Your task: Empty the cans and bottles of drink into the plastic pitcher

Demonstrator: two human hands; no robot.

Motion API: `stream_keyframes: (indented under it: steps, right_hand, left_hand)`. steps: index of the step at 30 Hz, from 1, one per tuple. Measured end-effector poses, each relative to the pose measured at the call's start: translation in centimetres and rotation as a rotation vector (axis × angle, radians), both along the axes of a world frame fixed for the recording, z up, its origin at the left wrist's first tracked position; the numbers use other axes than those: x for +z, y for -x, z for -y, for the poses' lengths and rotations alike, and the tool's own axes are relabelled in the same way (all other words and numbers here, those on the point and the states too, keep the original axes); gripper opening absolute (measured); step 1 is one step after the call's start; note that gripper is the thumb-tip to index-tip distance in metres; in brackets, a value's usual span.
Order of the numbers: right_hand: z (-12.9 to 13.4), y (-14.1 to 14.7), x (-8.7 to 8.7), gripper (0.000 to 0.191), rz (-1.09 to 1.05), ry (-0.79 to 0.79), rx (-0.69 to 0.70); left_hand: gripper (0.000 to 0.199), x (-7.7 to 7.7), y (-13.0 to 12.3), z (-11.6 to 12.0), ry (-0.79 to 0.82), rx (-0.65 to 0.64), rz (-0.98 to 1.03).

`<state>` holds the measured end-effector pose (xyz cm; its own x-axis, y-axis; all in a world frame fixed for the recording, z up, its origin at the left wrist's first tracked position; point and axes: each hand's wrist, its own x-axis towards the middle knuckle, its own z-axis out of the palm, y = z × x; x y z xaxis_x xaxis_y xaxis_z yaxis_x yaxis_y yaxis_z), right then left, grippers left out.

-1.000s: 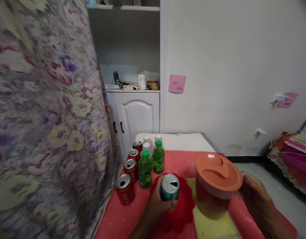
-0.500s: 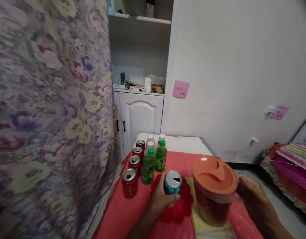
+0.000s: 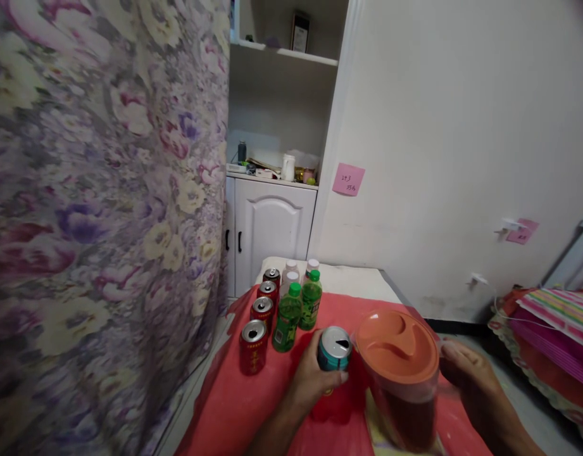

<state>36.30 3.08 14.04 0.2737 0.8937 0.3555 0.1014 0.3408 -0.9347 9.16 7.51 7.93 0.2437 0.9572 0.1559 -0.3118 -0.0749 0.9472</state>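
My left hand point(image 3: 310, 377) is wrapped around an opened blue-green drink can point(image 3: 333, 361), fingers behind it and thumb in front. The can is upright over a red scalloped dish point(image 3: 332, 411). To its right, a clear pitcher point(image 3: 409, 411) with an orange lid point(image 3: 398, 347) holds dark liquid and leans left, its lid edge close to the can's top. My right hand point(image 3: 466, 367) is closed at the pitcher's right side; the handle is hidden behind the fingers. No stream of liquid shows between pitcher and can.
Several red cans point(image 3: 253, 347) stand in a row at the left, beside green-capped bottles point(image 3: 287, 320) and white-capped bottles point(image 3: 291, 272). A yellow cloth point(image 3: 379, 430) lies under the pitcher on the red-covered table point(image 3: 263, 405). A floral curtain point(image 3: 106, 221) hangs at the left.
The pitcher has moved left toward the can, lifted and tilted left, with my right hand following it. My left hand keeps its hold on the can. The camera view has shifted slightly.
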Motion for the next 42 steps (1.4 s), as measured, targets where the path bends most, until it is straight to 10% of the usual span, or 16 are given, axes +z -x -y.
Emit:
stream_keyframes:
  steps: [42]
  right_hand:
    - [-1.1,-0.6,0.3,0.053,0.215,0.066,-0.008]
  left_hand:
    - [0.070,-0.2,0.0,-0.1,0.008,-0.011,-0.001]
